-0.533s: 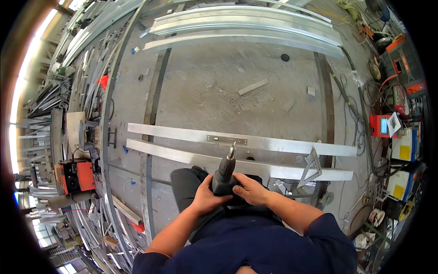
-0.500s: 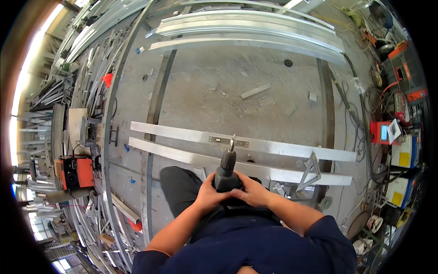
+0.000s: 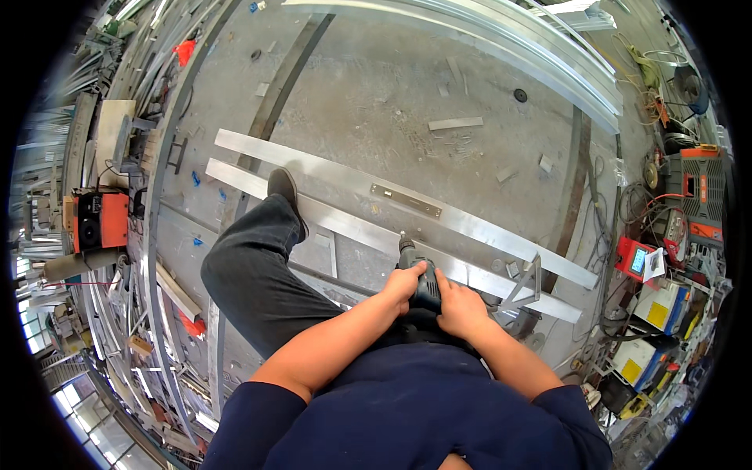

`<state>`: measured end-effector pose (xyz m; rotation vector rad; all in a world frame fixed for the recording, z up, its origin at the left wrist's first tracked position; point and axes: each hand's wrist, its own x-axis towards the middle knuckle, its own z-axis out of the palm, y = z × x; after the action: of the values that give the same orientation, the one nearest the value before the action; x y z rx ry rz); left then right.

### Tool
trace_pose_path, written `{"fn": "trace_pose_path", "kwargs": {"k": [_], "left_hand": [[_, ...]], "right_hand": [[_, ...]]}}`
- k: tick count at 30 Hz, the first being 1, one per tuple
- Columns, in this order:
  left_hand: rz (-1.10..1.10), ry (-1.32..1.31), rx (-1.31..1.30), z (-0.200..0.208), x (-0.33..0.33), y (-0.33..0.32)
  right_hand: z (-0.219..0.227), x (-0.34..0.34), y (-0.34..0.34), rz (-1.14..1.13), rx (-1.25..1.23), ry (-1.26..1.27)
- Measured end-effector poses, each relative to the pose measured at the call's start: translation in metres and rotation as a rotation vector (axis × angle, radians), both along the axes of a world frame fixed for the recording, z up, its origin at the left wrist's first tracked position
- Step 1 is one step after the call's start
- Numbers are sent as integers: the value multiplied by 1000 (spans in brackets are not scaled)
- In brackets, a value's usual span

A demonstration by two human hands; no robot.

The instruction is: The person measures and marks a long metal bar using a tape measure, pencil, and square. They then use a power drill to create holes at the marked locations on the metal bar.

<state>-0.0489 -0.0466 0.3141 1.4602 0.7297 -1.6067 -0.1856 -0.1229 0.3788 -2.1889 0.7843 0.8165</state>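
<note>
A dark power drill (image 3: pixel 428 288) is held in front of my waist, its chuck and bit pointing away from me over the near aluminium bar (image 3: pixel 352 225). My left hand (image 3: pixel 403 290) grips its left side, and my right hand (image 3: pixel 460 307) is wrapped round the right side. The grip is partly hidden. Whether the bit touches the bar I cannot tell. Beyond it lies the far aluminium bar (image 3: pixel 313 166), with a slotted metal plate (image 3: pixel 406 200) on top. My left shoe (image 3: pixel 285 196) is at the near bar. A triangular metal frame (image 3: pixel 526 283) rests across the bars' right part.
Steel rails (image 3: pixel 286 78) run under the bars. Long metal profiles (image 3: pixel 501 47) lie at the far side, with scrap strips (image 3: pixel 456 123) on the floor. An orange-and-black machine (image 3: pixel 102 221) stands left. Cables (image 3: pixel 601 211) and a red box with a screen (image 3: pixel 631 258) are at right.
The drill has swung from pointing up to a lower angle toward the near bar. My left leg has stepped forward, bringing the shoe into sight. The whole view has turned.
</note>
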Motion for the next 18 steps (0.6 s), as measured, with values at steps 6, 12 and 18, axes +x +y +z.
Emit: {"fn": "trace_pose_path", "kwargs": {"k": [6, 12, 18], "left_hand": [[-65, 18, 55, -74, -26, 13], [-235, 49, 26, -77, -31, 22], [-260, -153, 111, -73, -19, 27]], "right_hand": [[-36, -8, 5, -4, 2, 66], [-47, -10, 10, -23, 54, 167], [-57, 9, 17, 10, 73, 140]]}}
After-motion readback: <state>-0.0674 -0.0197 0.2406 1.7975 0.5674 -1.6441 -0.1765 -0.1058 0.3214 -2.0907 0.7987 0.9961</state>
